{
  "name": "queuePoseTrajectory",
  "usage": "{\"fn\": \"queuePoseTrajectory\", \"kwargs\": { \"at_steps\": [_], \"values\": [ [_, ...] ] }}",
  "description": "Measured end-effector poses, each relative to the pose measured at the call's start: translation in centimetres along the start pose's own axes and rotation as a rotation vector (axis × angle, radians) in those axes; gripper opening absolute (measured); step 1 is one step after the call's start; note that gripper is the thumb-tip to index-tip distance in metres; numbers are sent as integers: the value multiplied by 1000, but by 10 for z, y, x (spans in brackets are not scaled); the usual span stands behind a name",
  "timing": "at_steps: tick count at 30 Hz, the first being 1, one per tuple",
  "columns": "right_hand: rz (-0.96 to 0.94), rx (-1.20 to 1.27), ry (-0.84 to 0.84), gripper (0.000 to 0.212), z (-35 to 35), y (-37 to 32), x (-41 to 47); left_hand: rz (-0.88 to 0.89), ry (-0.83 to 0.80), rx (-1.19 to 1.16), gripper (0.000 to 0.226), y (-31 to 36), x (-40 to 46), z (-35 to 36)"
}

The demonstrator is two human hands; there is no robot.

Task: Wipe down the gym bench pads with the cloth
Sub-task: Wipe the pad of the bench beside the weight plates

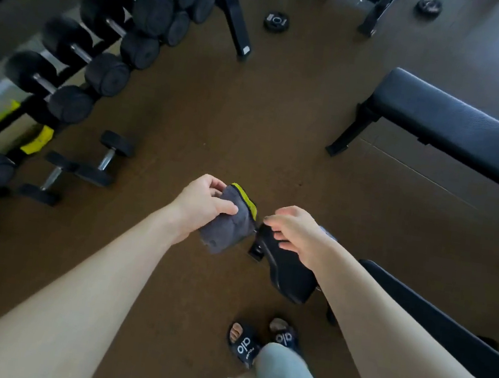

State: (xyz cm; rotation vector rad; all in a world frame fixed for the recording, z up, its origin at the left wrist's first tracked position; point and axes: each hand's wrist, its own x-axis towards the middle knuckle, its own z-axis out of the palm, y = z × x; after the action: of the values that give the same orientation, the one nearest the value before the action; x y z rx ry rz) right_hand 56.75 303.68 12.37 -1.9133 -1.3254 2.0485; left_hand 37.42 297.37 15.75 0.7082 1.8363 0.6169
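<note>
A brown floor (235, 118) fills the room, with a long rack of black dumbbells (109, 36) on the left side, a flat black bench (456, 129) on the right side, and a second black bench pad (288, 272) close to the person's feet in dark slippers (243, 343). The left hand (205, 205) is curled around a folded gray cloth (227, 227) with a yellow edge, holding it up in the air just beside the end of the near pad. The right hand (296, 232) hangs over that pad with its fingers loose, holding nothing.
</note>
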Motion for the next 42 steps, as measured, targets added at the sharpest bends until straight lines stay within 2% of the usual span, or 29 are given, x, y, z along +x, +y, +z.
{"fn": "queuePoseTrajectory", "kwargs": {
  "at_steps": [2,3,6,8,10,12,15,19,21,25,29,32,36,42],
  "values": [
    [-7,-28,147,38,-1,-17,7,72,5,176,39,18,11,-8],
    [-8,48,155,34,-1,-28,10,117,13,259,37,26,17,-12],
    [-67,312,-44,27,-1,-67,13,281,-6,450,27,54,34,-20],
    [-213,226,-135,33,-4,-92,20,364,-75,525,16,72,46,-26],
    [-349,30,-144,45,-8,-115,30,390,-113,544,12,86,62,-36],
    [-396,-72,-176,47,-14,-136,43,404,-117,553,13,102,82,-50],
    [-381,-139,-244,39,-18,-163,61,403,-146,587,13,127,112,-72],
    [-411,-226,-80,21,-27,-201,84,403,-167,628,20,163,152,-90],
    [-405,-227,-16,16,-36,-220,90,388,-235,649,21,182,168,-96],
    [-407,-223,55,15,-56,-259,108,410,-396,714,22,221,207,-101],
    [-385,-185,177,14,-76,-289,138,482,-439,789,12,259,257,-96],
    [-352,-101,266,13,-88,-307,165,510,-528,836,10,288,297,-93],
    [-255,67,354,17,-100,-322,197,457,-667,881,11,328,350,-81],
    [-122,381,615,24,-143,-309,220,391,-715,879,20,377,405,-30]
  ]
}}
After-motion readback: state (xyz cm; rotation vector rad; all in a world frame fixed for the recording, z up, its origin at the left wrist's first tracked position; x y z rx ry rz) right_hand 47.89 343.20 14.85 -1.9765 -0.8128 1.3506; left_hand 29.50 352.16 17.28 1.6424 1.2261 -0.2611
